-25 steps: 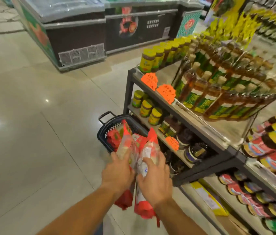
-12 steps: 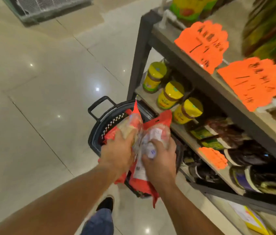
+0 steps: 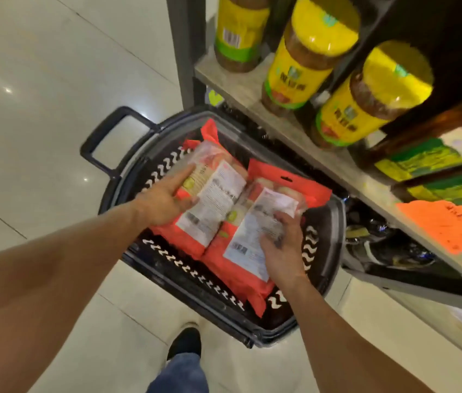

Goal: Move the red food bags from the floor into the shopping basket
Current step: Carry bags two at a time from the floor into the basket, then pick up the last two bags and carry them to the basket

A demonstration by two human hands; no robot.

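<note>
Resting in basket (image 3: 127,191): two red bags | left hand (image 3: 164,199) fingers straight on one | right hand (image 3: 280,245) grip unclear

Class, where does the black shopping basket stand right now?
The black plastic shopping basket stands on the pale tiled floor, centre of the head view, against the shelf of yellow-lidded jars.

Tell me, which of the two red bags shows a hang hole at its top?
The bag under the right hand: this right-side red bag shows a dark hang slot, while the left bag shows none.
</note>
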